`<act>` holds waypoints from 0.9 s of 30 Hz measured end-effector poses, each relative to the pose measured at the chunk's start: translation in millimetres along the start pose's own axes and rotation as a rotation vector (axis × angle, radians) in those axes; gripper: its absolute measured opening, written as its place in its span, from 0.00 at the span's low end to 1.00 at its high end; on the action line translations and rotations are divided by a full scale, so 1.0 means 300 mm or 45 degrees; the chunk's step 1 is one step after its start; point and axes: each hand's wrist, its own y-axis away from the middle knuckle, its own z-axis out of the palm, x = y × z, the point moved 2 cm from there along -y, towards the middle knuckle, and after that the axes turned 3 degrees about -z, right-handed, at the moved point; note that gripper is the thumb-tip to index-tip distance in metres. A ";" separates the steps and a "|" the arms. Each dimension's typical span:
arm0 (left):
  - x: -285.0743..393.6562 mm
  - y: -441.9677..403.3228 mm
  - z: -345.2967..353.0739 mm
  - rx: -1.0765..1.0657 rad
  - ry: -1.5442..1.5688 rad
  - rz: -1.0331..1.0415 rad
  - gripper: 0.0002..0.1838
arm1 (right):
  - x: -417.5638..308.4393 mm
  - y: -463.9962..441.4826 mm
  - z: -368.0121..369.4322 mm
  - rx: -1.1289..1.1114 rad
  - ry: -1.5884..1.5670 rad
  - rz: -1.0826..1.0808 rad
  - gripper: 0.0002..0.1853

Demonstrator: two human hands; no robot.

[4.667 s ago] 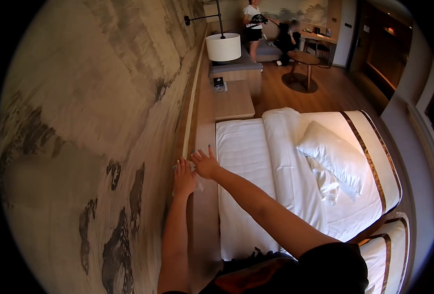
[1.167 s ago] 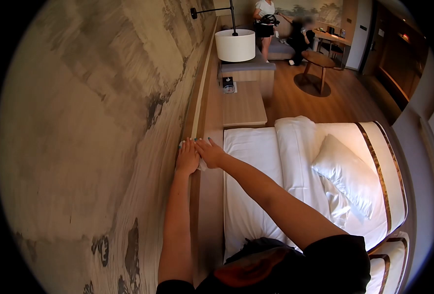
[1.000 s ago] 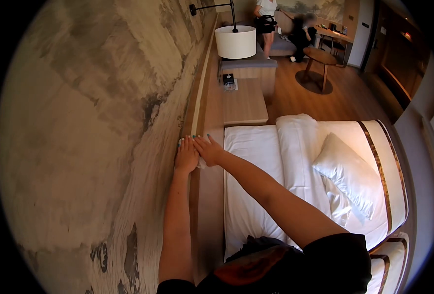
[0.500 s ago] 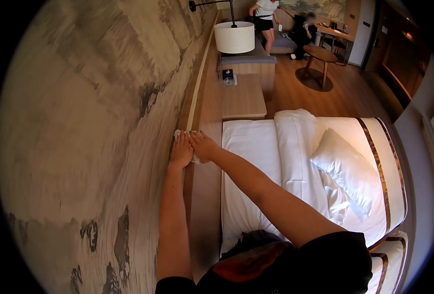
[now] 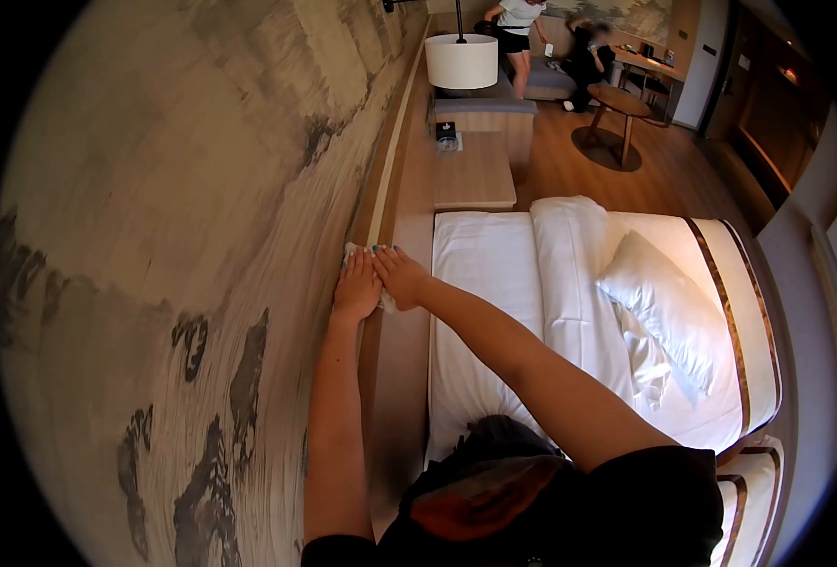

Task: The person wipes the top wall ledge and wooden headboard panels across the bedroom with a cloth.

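Observation:
Both my hands lie side by side at arm's length on the narrow wooden ledge (image 5: 373, 364) along the top of the headboard. My left hand (image 5: 356, 286) rests flat beside the wall, its fingers stretched forward. Against it lies my right hand (image 5: 402, 278), also flat, with its fingers reaching across toward the left. Beneath them is a crumpled white cloth (image 5: 387, 302), pressed to the ledge. Only its edges show around the hands; the rest is covered.
A textured, painted wall (image 5: 154, 217) rises on the left. On the right stands a bed (image 5: 484, 274) with white bedding and a pillow (image 5: 669, 298). Farther off are a lamp (image 5: 462, 64), a nightstand (image 5: 475, 170), a round table (image 5: 619, 100) and two people.
The view has shifted, so the lamp and bed sit higher in it. Relative to the bed's far edge, both hands and the cloth have slid slightly toward me along the ledge.

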 end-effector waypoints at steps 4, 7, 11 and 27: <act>-0.007 0.112 0.007 0.021 0.002 0.015 0.31 | -0.093 0.056 0.014 0.095 0.011 -0.009 0.45; -0.012 0.185 0.007 0.030 -0.015 0.029 0.32 | -0.153 0.102 0.007 0.076 -0.032 -0.011 0.47; 0.006 0.279 -0.016 -0.027 -0.082 -0.002 0.31 | -0.213 0.153 -0.013 0.105 -0.054 -0.061 0.47; 0.036 0.255 0.006 0.066 -0.018 -0.024 0.33 | -0.126 0.154 0.052 0.274 -0.073 -0.123 0.48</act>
